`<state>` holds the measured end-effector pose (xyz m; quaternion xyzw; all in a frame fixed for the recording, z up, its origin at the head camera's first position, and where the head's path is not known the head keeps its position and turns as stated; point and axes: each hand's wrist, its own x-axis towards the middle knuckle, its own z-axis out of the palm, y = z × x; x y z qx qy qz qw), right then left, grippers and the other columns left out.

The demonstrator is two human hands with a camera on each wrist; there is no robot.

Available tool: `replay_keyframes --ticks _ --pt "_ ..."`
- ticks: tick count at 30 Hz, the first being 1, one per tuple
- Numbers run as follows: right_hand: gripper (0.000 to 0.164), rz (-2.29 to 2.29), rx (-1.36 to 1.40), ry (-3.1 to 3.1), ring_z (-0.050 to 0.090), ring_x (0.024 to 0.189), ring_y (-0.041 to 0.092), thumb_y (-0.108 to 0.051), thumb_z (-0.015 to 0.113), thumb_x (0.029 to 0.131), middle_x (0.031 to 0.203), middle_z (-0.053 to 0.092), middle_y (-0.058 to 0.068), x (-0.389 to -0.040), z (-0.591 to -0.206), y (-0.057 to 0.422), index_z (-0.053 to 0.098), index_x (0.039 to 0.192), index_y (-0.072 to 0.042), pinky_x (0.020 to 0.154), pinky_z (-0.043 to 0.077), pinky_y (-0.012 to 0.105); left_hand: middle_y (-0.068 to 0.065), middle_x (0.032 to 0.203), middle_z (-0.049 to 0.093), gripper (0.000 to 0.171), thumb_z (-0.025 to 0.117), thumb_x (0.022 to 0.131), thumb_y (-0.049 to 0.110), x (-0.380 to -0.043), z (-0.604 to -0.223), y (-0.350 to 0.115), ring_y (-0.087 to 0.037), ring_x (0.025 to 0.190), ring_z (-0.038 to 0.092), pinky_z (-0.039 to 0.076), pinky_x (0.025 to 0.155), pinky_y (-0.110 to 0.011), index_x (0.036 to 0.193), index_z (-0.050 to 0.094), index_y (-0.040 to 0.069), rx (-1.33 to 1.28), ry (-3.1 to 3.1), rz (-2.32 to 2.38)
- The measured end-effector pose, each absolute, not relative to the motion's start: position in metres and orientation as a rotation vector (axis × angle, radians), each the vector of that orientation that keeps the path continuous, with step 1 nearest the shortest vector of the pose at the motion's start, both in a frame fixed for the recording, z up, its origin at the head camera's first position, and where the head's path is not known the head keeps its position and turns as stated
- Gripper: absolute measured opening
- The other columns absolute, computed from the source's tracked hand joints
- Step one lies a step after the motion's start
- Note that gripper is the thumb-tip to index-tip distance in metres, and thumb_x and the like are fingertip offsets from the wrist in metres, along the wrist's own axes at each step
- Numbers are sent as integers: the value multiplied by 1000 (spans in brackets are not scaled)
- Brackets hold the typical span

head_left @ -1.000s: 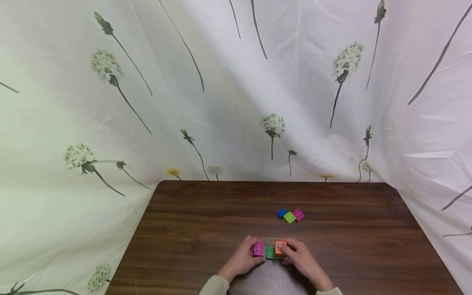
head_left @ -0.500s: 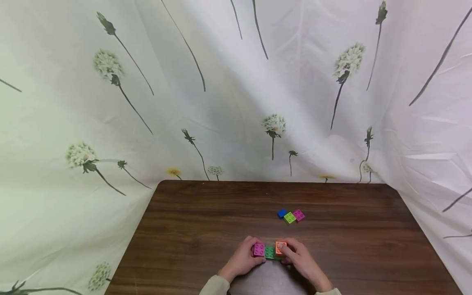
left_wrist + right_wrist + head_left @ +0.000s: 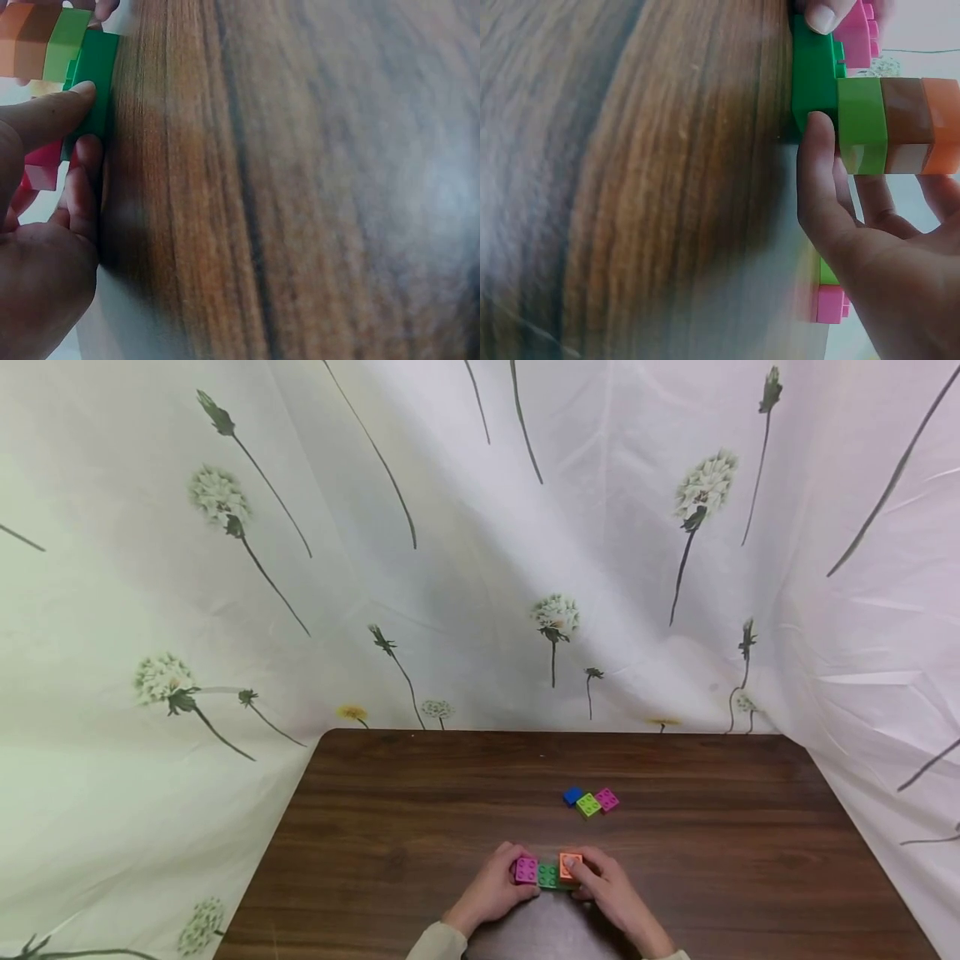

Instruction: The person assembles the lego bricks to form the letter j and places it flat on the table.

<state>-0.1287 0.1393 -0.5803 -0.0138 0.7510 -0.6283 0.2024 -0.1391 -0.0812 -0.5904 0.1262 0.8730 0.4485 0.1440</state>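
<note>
A long green toy building brick (image 3: 547, 876) lies on the dark wooden table, with a pink brick (image 3: 527, 870) on its left end. On its right end rises a stack: light green brick (image 3: 862, 126), brown brick (image 3: 906, 112), then orange brick (image 3: 571, 867) on top. My left hand (image 3: 491, 885) grips the left end, its thumb against the green brick's near side. My right hand (image 3: 615, 893) holds the right end. One of its fingers overlaps the orange top in the head view, and another touches the green brick's side in the right wrist view.
Beyond the hands, a blue brick (image 3: 573, 797), a lime green brick (image 3: 588, 805) and a magenta brick (image 3: 607, 800) lie close together on the table (image 3: 420, 810). A white cloth (image 3: 450, 610) printed with dandelions hangs behind the table and along both sides.
</note>
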Motion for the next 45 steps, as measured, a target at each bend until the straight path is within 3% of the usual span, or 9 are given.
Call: replay_keyframes --ticks 12,29,37,45 --pt "43 -1761 -34 2136 60 93 21 -38 53 98 109 61 13 -132 -584 140 59 120 -1 72 55 35 5 92 50 33 82 74 16 -138 -589 -78 -5 81 47 40 71 -22 100 63 20 370 2580 1292" --pt "45 -1745 -68 2137 61 97 21 -37 51 99 117 60 16 -141 -583 147 57 125 0 75 55 36 6 94 53 31 81 76 16 -143 -583 -70 -3 81 48 42 72 -22 101 64 14 424 2652 1217" --pt "47 -1743 -64 2118 61 94 16 -40 52 98 113 62 12 -143 -582 151 57 126 -3 75 54 34 8 92 57 32 83 74 22 -145 -580 -67 -7 83 52 33 78 -34 101 65 18 366 2709 1116" --pt "50 -1760 -5 2193 63 92 16 -41 45 101 113 64 15 -150 -587 162 58 124 1 75 54 32 8 92 54 33 83 75 23 -147 -586 -70 -12 88 49 29 82 -38 100 62 21 291 2602 1213"
